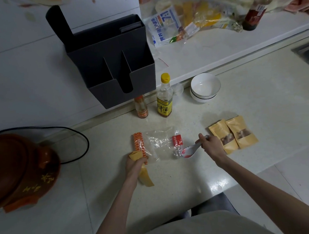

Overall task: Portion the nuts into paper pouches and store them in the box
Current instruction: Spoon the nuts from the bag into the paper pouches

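Nut bag: a clear plastic bag (160, 144) with an orange patterned strip along its left edge and a red label on the right lies flat on the pale countertop (243, 112), between the two hands; a few small dark nuts (176, 153) sit in its lower right corner, the rest looks nearly bare
Spoon: a white ceramic spoon (189, 151) with a red mark in its bowl, bowl end touching the bag's lower right corner beside the nuts
Filled pouches: two tan paper pouches (232, 134) lie side by side, just right of the right hand, each with a clear window showing brown nuts inside
Held pouch: a third tan pouch (144, 175) hangs from the left hand, its lower end resting on the counter; contents cannot be seen
Box: a dark grey box (115, 64) with inner dividers hangs on the wall above the counter, well apart from the pouches; a flat dark item stands in its rear section
Left hand: the left hand (135, 162) has fingers curled tight round the pouch's upper part, at the bag's lower left corner
Right hand: the right hand (210, 142) grips the spoon handle, fingers closed round it, forearm reaching in from lower right
Bowls: two stacked white bowls (205, 88) against the back ledge, nothing visible in the top one
Bottles: a yellow-capped bottle (165, 96) and a small orange-labelled bottle (141, 107) stand below the box
Pot: a brown clay pot (18, 169) with lid at far left
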Tool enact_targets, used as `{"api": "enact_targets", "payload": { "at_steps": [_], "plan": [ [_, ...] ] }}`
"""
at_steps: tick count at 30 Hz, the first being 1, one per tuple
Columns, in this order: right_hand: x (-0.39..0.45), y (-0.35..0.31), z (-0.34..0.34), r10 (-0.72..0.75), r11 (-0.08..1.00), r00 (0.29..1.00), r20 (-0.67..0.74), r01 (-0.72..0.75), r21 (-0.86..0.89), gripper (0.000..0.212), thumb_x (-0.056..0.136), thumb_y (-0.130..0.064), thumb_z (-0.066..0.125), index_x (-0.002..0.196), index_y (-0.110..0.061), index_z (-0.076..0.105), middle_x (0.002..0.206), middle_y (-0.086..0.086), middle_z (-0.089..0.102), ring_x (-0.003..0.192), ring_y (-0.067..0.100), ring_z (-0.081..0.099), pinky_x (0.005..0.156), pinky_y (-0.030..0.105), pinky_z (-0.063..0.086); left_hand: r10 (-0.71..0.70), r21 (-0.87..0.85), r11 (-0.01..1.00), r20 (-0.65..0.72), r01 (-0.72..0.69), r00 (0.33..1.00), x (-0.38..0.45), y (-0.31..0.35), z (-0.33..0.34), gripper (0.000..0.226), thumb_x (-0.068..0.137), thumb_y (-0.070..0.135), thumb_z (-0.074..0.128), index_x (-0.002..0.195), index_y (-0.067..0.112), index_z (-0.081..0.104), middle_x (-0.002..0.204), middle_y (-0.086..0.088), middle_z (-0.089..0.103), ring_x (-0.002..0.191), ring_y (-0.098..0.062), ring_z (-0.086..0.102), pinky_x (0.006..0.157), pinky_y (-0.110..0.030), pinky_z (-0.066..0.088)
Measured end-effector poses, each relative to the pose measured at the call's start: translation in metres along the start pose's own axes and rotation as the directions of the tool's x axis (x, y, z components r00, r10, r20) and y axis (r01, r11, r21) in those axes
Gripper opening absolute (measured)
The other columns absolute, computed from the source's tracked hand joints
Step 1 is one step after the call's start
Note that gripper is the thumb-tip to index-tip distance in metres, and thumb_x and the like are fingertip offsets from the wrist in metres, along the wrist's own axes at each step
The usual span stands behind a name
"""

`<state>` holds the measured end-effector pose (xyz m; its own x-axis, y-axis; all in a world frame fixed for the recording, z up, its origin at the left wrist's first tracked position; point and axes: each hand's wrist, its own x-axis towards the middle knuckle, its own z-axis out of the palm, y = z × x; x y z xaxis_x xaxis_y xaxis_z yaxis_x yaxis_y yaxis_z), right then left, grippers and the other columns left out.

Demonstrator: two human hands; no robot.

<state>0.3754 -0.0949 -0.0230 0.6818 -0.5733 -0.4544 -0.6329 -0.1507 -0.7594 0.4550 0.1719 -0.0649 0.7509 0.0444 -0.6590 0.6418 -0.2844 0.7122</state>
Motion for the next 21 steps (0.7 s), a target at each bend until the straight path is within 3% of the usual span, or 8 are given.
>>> {"api": "enact_targets", "payload": {
  "at_steps": [4,9,12,14,17,21],
  "plan": [
    [0.003,0.005,0.000,0.039,0.995,0.999,0.025,-0.041,0.087,0.040,0.099,-0.030,0.046,0.087,-0.003,0.073,0.066,-0.002,0.060,0.061,0.012,0.052,0.058,0.024,0.042,-0.039,-0.067,0.997,-0.053,0.036,0.998,-0.001,-0.001,0.006,0.029,0.073,0.003,0.070,0.100,0.012,0.063,0.088,-0.004,0.068,0.070,-0.016,0.061,0.057,-0.025,0.045],
    [0.007,0.010,0.001,0.090,0.980,0.995,0.037,-0.095,0.173,0.038,0.098,-0.031,0.047,0.088,-0.004,0.073,0.066,0.003,0.058,0.060,0.013,0.050,0.058,0.026,0.042,0.067,-0.007,0.998,-0.153,-0.069,0.986,-0.001,0.003,0.007,0.039,0.062,0.013,0.070,0.100,0.009,0.062,0.088,-0.006,0.071,0.070,-0.018,0.067,0.055,-0.026,0.047],
    [0.007,0.011,0.004,0.105,0.966,0.993,0.055,-0.115,0.230,0.037,0.098,-0.030,0.049,0.088,-0.003,0.072,0.068,0.004,0.058,0.062,0.014,0.050,0.060,0.027,0.043,0.074,0.000,0.997,-0.080,-0.075,0.994,0.002,0.007,0.008,0.037,0.054,0.018,0.068,0.090,0.019,0.063,0.079,0.003,0.070,0.063,-0.010,0.065,0.050,-0.023,0.047],
    [0.008,0.009,0.008,0.114,0.961,0.992,0.060,-0.125,0.246,0.036,0.098,-0.030,0.049,0.089,-0.003,0.071,0.067,0.004,0.058,0.063,0.014,0.050,0.061,0.027,0.044,0.064,0.024,0.998,-0.004,-0.064,0.998,0.005,0.010,0.010,0.026,0.060,0.010,0.071,0.082,0.022,0.064,0.073,0.007,0.070,0.062,-0.010,0.066,0.051,-0.022,0.050],
    [0.008,0.007,0.014,0.122,0.963,0.990,0.067,-0.135,0.235,0.036,0.098,-0.030,0.048,0.089,-0.003,0.071,0.065,0.004,0.056,0.062,0.015,0.050,0.061,0.027,0.044,-0.014,0.053,0.999,0.035,0.012,0.999,0.011,0.009,0.014,0.026,0.067,0.004,0.069,0.089,0.016,0.066,0.079,0.000,0.070,0.068,-0.021,0.065,0.063,-0.031,0.051],
    [0.010,0.007,0.016,0.092,0.971,0.995,0.024,-0.096,0.220,0.036,0.099,-0.028,0.047,0.091,-0.002,0.070,0.064,0.005,0.055,0.059,0.014,0.048,0.059,0.027,0.042,-0.124,0.018,0.992,0.052,0.123,0.991,0.018,0.005,0.016,0.017,0.072,0.002,0.065,0.088,0.008,0.068,0.081,-0.008,0.069,0.073,-0.025,0.062,0.067,-0.032,0.049]
  ]
}}
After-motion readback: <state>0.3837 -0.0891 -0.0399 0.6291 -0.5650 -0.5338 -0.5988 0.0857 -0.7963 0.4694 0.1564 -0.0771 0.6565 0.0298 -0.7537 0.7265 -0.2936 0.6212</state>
